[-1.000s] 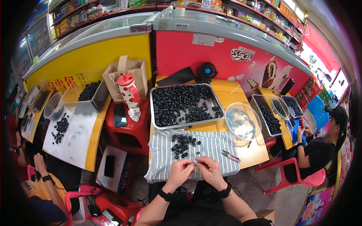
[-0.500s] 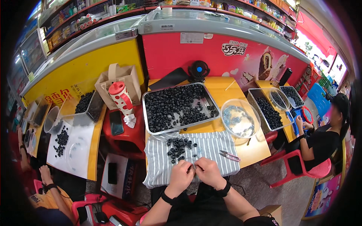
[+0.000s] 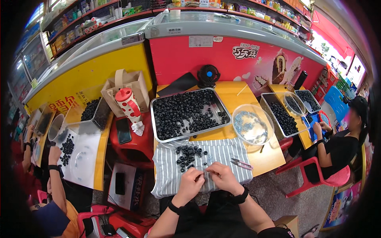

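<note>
While I hold both hands together low over the grey-striped cloth (image 3: 222,152), left hand (image 3: 191,183) and right hand (image 3: 223,177) pinch a tiny bead I cannot make out. Beyond lie loose black beads (image 3: 189,155), then the steel tray (image 3: 158,131).

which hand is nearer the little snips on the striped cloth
Right. The right hand lies just beside the snips; the left hand is farther off, on its other side.
</note>
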The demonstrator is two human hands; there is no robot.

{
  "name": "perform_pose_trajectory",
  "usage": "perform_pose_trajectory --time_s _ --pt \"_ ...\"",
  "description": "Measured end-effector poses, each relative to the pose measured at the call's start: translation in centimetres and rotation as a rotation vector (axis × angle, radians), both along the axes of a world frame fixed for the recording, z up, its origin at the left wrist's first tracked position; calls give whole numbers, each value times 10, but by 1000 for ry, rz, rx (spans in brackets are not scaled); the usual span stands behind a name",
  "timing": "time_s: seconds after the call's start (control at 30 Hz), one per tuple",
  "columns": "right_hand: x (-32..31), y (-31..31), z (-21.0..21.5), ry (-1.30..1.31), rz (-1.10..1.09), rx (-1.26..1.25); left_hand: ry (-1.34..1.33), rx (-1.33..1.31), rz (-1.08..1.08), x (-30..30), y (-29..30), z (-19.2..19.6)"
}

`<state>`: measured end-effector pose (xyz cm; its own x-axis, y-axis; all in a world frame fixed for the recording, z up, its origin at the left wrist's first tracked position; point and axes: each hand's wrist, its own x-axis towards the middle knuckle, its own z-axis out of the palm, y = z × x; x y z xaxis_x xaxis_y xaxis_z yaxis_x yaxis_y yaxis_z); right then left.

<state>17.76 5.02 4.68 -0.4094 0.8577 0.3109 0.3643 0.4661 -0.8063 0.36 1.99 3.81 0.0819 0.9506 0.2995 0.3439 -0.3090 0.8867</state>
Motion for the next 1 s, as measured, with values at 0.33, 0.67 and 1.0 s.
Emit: perform_pose_trajectory --time_s 0.33,0.67,1.0 --pt "-19 -18 6 194 -104 -27 -269 -127 -18 -2 2 -13" --pt "-25 -20 -1 116 -145 160 -120 31 39 0 -4 -5" --pt "-21 -17 5 153 -90 109 -405 -203 9 -1 0 -16"
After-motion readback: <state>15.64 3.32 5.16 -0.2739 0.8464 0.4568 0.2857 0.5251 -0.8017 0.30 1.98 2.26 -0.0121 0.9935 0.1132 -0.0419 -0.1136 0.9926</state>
